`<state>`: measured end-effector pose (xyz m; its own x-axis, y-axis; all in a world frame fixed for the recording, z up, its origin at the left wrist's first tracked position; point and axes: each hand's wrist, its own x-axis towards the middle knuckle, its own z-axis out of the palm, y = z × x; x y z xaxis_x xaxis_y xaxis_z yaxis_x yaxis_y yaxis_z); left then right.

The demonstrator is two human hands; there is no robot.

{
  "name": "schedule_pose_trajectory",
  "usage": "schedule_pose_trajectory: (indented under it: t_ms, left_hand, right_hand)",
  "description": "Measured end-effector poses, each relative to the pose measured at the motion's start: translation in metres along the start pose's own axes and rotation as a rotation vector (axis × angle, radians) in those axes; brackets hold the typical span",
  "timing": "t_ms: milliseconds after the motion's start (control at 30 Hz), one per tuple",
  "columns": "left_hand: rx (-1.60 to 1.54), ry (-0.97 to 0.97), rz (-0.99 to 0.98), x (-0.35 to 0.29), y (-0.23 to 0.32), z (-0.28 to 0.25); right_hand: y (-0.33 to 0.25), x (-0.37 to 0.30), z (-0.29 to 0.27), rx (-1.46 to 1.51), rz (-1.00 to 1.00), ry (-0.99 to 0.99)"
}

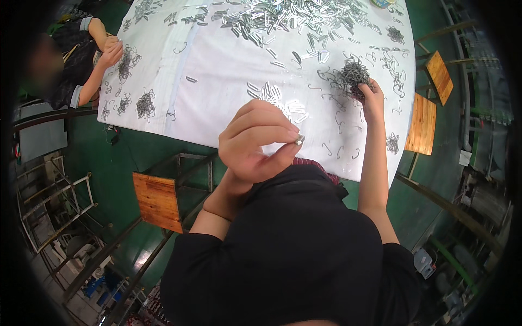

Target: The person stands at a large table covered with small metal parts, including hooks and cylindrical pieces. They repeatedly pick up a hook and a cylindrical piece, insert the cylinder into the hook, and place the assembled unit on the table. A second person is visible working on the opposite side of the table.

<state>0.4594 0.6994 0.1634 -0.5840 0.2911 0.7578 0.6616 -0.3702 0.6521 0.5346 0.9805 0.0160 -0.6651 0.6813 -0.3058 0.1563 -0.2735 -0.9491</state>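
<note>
Raised near the camera, my left hand (255,142) pinches a small silver metal piece (299,139) between thumb and forefinger. It is seen nearly end-on, so its full shape is hidden. Out to the right, my right hand (372,98) has its fingers curled at the near edge of a tangled pile of dark wire hooks (354,73). Its fingertips are partly lost among the hooks. Just beyond my left hand lies a small group of shiny oblong metal pieces (293,108) on the white-covered table (217,70).
A large heap of oblong metal pieces (293,19) covers the table's far middle. Loose hooks (340,117) are scattered at the right. Across the left edge, another person's hands (113,51) work beside more hook piles (145,104). Wooden stools (157,201) stand around the table.
</note>
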Motion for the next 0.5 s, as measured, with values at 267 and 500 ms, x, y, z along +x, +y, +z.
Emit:
schedule_pose_trajectory:
  t_ms: [267, 500]
  left_hand:
    - [-0.033, -0.001, -0.055, -0.005, -0.001, -0.005]
    - [-0.073, 0.015, -0.075, -0.007, -0.004, -0.01]
  right_hand:
    - [-0.012, 0.006, -0.015, -0.136, 0.028, -0.034]
    - [-0.009, 0.012, -0.028, -0.106, -0.05, 0.08]
